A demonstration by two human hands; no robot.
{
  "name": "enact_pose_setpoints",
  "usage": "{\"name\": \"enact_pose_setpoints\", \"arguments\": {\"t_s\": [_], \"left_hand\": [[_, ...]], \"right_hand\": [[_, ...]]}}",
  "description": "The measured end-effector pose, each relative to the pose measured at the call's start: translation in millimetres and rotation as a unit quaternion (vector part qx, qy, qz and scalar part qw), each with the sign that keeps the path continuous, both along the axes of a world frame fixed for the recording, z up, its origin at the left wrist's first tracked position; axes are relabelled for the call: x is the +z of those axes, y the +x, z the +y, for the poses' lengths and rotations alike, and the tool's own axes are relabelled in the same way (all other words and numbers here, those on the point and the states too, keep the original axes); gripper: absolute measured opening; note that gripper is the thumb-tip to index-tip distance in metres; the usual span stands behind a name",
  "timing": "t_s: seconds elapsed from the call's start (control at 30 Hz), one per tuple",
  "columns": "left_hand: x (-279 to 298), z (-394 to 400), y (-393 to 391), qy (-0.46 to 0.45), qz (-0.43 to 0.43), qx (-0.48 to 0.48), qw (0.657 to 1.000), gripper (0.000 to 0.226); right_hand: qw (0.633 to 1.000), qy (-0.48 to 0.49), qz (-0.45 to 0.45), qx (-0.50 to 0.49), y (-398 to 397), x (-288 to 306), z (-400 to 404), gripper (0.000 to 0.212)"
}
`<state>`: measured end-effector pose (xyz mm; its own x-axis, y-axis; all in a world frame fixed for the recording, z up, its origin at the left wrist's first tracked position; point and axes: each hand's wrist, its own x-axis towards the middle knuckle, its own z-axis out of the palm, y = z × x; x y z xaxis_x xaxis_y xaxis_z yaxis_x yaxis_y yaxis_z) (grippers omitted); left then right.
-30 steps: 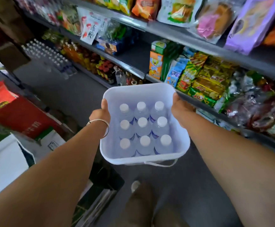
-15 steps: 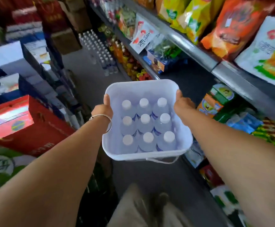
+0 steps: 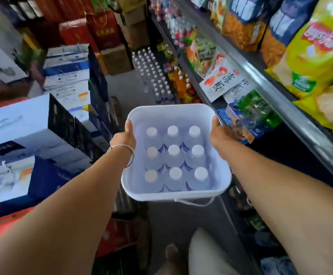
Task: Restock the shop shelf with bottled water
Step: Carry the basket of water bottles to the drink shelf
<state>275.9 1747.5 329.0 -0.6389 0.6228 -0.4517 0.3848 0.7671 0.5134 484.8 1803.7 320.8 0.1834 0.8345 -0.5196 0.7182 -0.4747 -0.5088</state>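
Observation:
A white square plastic tub [image 3: 169, 111] hangs at chest height in the aisle. Several water bottles [image 3: 173, 153] with white caps stand upright inside it in tidy rows. My left hand [image 3: 125, 135] grips the tub's left rim, thumb over the edge. My right hand [image 3: 220, 132] grips the right rim the same way. The fingers below the rim are hidden by the tub. Far down the aisle, more bottled water [image 3: 153, 76] stands in rows on the floor beside the shelving.
Metal shelves [image 3: 261, 76] on the right carry snack bags, a hanging paper sign [image 3: 223, 80] and orange drink bottles [image 3: 179, 80]. Stacked cartons and gift boxes [image 3: 42, 124] line the left side. A narrow grey floor strip [image 3: 126, 90] runs ahead.
The view has swung left and moved along the aisle. The floor rows of bottled water have drawn nearer. Both hands keep the same grip on the tub.

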Motion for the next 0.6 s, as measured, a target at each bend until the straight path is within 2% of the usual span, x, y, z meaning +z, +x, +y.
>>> {"name": "enact_pose_setpoints", "arguments": {"t_s": [0.1, 0.17, 0.23, 0.37, 0.5, 0.6], "left_hand": [[-4.6, 66.2, -26.4, -0.023, 0.015, -0.01, 1.0, 0.069], [-12.9, 110.2, -43.6, -0.029, 0.028, -0.019, 0.999, 0.062], [-18.3, 155.1, -60.4, -0.02, 0.027, 0.006, 0.999, 0.068], [-21.3, 241.5, -90.2, -0.034, 0.034, 0.024, 0.999, 0.062], [-17.3, 324.4, -125.1, -0.034, 0.033, 0.024, 0.999, 0.06], [-21.9, 385.2, -156.0, -0.027, 0.015, 0.046, 0.998, 0.068]], "right_hand": [[1.0, -0.003, -0.011, -0.017, -26.3, -5.0, 71.7, 0.061], [1.0, 0.005, 0.013, 0.002, -43.8, -9.7, 122.4, 0.056], [0.999, 0.019, 0.032, 0.018, -61.6, -10.9, 174.4, 0.052], [0.999, 0.017, 0.049, -0.011, -95.6, -5.3, 270.4, 0.068], [0.996, 0.032, -0.012, 0.086, -133.7, 5.9, 354.5, 0.053], [0.989, 0.053, -0.034, 0.135, -161.0, -0.8, 415.0, 0.045]]}}
